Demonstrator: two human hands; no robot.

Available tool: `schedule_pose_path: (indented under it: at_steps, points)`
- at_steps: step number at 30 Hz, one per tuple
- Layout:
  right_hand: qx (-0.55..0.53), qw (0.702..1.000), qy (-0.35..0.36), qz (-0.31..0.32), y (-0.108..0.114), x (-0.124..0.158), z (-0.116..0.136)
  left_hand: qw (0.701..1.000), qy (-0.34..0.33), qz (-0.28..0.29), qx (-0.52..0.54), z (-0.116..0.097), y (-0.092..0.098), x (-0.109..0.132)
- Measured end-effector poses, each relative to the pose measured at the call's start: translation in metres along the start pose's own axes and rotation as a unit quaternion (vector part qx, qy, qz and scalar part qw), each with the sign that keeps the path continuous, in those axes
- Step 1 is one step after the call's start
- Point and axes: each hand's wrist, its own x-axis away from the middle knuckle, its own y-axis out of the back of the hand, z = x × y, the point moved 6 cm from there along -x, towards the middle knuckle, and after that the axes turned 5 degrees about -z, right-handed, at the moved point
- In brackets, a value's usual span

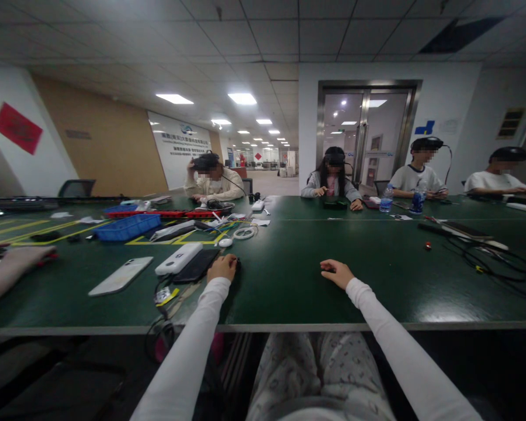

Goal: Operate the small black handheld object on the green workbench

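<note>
My left hand [222, 268] rests on the green table with its fingers curled down against a small dark object [238, 265], mostly hidden by the hand. Just left of it lie a black phone-like slab [196, 266] and a white power bank [179, 258], which partly overlap. My right hand [336, 273] is at the table on the right, fingers loosely bent and thumb apart from them, with nothing in it. A white phone [121, 276] lies farther left.
A blue tray [128, 227], a coiled white cable [244, 233] and red strips [175, 214] lie at the back left. Black cables [486, 257] spread on the right. Two bottles [386, 199] stand at the far side, where several people in headsets sit. Another person's arm [13, 272] reaches in at left.
</note>
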Motion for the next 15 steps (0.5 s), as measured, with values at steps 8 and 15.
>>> schedule_pose_path:
  at_steps: [8, 15]
  points:
    - [0.002, 1.0, -0.007, 0.007, 0.0001, 0.0003, -0.0012, 1.0, 0.005, 0.007, -0.025, -0.0026, 0.0017, 0.0016]
    - [0.001, 1.0, -0.009, 0.01, 0.0009, 0.0014, 0.0013, 1.0, 0.018, 0.008, -0.021, -0.0028, 0.0024, 0.0008]
